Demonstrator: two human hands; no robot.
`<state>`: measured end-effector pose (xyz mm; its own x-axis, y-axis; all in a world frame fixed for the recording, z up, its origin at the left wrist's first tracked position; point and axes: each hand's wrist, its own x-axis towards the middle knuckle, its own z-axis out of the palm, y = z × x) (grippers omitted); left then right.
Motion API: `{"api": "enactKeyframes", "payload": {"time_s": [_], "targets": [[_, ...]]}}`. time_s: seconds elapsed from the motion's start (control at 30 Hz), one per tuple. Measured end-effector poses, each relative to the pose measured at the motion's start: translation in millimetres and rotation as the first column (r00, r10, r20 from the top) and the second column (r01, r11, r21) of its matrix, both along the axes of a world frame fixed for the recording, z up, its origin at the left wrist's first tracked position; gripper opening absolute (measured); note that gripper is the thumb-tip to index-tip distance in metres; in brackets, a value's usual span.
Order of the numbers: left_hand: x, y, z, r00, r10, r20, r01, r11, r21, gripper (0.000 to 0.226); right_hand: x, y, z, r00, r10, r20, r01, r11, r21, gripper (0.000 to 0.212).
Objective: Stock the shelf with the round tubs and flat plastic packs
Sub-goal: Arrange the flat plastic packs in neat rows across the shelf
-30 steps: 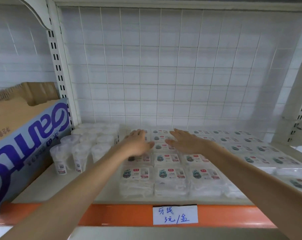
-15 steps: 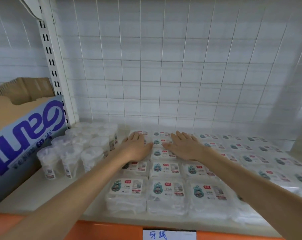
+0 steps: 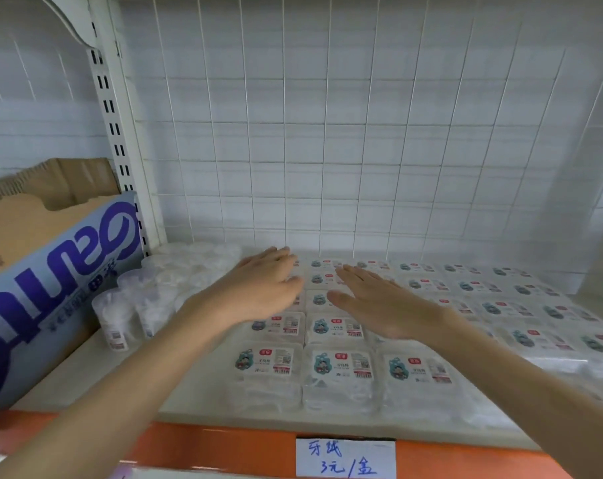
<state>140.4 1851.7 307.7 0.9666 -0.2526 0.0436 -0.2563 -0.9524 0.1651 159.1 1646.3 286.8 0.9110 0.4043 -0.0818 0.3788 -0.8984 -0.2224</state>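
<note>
Now both hands are out over the shelf (image 3: 96, 368), palms down, fingers spread flat and holding nothing. Left hand (image 3: 262, 288) hovers over the far left packs, right hand (image 3: 372, 302) just beside it over the middle rows; whether the palms touch the packs is unclear. Flat plastic packs (image 3: 341, 366) lie in neat stacked rows across the middle and right of the shelf, labels up. Round tubs (image 3: 144, 302), clear with white lids, stand clustered on the left, just beside the packs. Left of those, a cardboard box (image 3: 51, 271) with big blue lettering. Along the near orange edge, a handwritten price tag (image 3: 345, 459).
</note>
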Motion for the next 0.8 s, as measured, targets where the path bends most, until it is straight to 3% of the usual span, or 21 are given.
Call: {"api": "enactKeyframes", "payload": {"time_s": [0.13,0.23,0.3,0.37,0.5,0.53,0.63,0.8], "targets": [[-46,15,-19,0.995,-0.003,-0.102,0.014,0.994,0.108,0.060,-43,6,-9,0.999,0.035,0.014,-0.034,0.998,-0.058,0.068],[-56,15,-43,0.979,0.029,-0.204,-0.021,0.999,0.042,0.066,-54,11,-22,1.000,0.009,0.011,-0.007,0.995,-0.102,0.070],[-57,13,-51,0.983,0.028,-0.182,-0.020,0.999,0.045,0.064,-55,12,-28,1.000,-0.016,0.024,0.019,0.995,-0.098,0.070],[-60,8,-51,0.994,0.012,-0.106,0.009,0.980,0.199,0.054,-54,13,-30,0.999,-0.025,0.036,0.028,0.996,-0.084,0.071],[-66,2,-49,0.999,-0.046,-0.006,0.045,0.943,0.331,0.043,-55,13,-31,0.997,0.023,0.069,-0.012,0.989,-0.144,0.106],[-64,3,-52,0.998,-0.064,-0.011,0.064,0.938,0.342,0.044,-55,14,-31,0.997,0.012,0.072,-0.003,0.993,-0.119,0.101],[-54,7,-60,0.999,-0.018,-0.036,0.027,0.959,0.280,0.053,-58,16,-28,0.997,-0.027,0.071,0.025,0.999,0.029,0.066],[-54,3,-62,0.999,0.047,-0.003,-0.048,0.999,-0.006,0.064,-53,18,-27,0.994,-0.063,0.092,0.054,0.994,0.096,0.065]]}}
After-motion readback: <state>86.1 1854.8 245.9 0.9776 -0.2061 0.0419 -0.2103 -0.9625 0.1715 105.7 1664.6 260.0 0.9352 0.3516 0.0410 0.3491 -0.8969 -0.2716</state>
